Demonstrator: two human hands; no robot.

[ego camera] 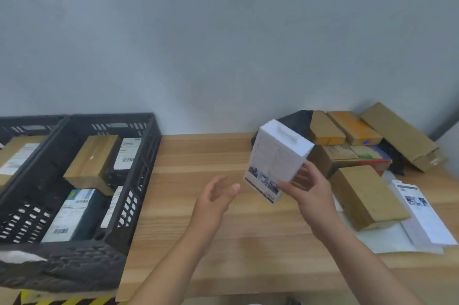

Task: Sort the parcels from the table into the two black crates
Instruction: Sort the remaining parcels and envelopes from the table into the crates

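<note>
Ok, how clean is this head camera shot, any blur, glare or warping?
Head view: the left hand is motion-blurred; the white box held by the right hand is washed out on top, its print unreadable; wide-angle warping bends the rim of the near black crate; lighting is soft, shadows faint.

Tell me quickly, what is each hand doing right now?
The left hand: open, holding nothing.
The right hand: holding the white box above the table.
</note>
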